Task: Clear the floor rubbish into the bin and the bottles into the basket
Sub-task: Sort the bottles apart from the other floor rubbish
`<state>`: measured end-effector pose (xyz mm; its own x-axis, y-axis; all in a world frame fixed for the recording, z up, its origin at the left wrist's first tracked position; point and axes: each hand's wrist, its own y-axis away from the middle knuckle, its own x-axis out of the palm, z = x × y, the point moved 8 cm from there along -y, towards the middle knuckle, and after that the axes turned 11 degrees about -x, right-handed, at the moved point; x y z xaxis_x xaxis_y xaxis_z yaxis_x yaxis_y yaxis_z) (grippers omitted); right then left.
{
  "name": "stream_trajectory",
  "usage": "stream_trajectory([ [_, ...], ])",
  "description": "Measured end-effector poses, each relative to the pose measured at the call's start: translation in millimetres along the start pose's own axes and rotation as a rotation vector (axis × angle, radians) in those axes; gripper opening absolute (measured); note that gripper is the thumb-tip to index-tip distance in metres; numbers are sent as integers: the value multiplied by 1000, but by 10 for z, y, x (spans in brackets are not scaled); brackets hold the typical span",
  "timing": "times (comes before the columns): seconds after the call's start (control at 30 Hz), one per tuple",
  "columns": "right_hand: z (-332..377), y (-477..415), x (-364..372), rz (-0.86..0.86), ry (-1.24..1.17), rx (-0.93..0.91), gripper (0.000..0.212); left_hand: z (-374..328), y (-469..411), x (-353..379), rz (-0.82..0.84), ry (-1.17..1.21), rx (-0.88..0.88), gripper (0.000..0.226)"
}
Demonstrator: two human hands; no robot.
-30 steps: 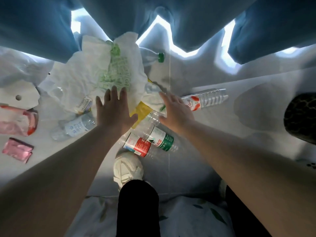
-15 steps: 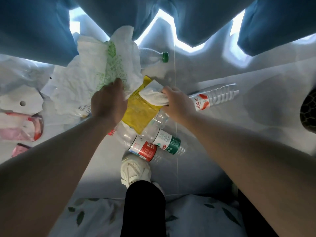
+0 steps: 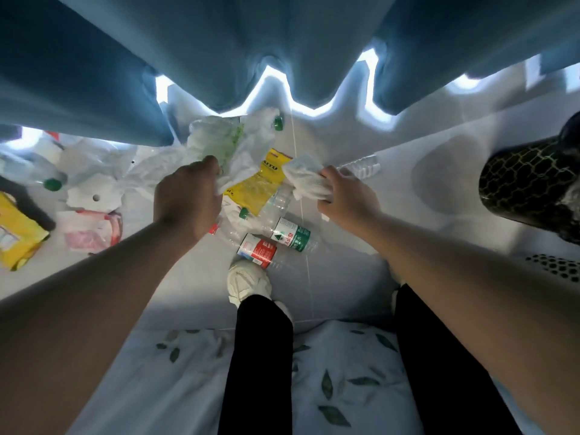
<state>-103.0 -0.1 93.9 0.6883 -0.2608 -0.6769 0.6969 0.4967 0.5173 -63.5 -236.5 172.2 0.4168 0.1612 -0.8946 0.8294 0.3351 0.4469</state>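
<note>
**Both hands lift rubbish clear of the bottles**

A second ago both hands lay spread flat over the pile. Now the left hand (image 3: 185,199) is closed on a corner of the white bag (image 3: 219,142), which has bunched up and risen off the floor. The right hand (image 3: 342,196) is clenched round a crumpled tissue (image 3: 306,178), also raised.

With the bag pulled up, a yellow wrapper (image 3: 257,189) shows between the two hands, just below the tissue. Under it and nearer the person lie clear bottles: a green-label bottle (image 3: 292,238) below the right hand and a red-label bottle (image 3: 257,249) beside it, touching a white shoe (image 3: 248,284). Another ribbed bottle (image 3: 362,164) lies just beyond the right hand. A green cap (image 3: 277,123) peeks out beyond the bag.

Left of the left hand more rubbish waits: a pink packet (image 3: 91,233), white card (image 3: 94,196), a second yellow pack (image 3: 17,233) and a green-capped bottle (image 3: 50,183). Well to the right of the right hand stands a dark patterned bin (image 3: 527,183); a perforated white rim (image 3: 555,265) below it may be the basket, though too little shows to be sure.

The step in hand looks like the first load of rubbish, gripped and ready to carry right to the bin. The bottles are now uncovered and none appears moved, so most of the task remains.
</note>
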Motion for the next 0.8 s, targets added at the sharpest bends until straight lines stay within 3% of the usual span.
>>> stream_trajectory([
  [0.37, -526, 1154, -1220, -83, -103, 138, 53, -1469, 753, -958, -13, -58, 176, 24],
  [0.8, -2513, 2904, -2799, -287, -219, 440, 57, -4376, 1288, -1412, -2, -6, 459, 22],
])
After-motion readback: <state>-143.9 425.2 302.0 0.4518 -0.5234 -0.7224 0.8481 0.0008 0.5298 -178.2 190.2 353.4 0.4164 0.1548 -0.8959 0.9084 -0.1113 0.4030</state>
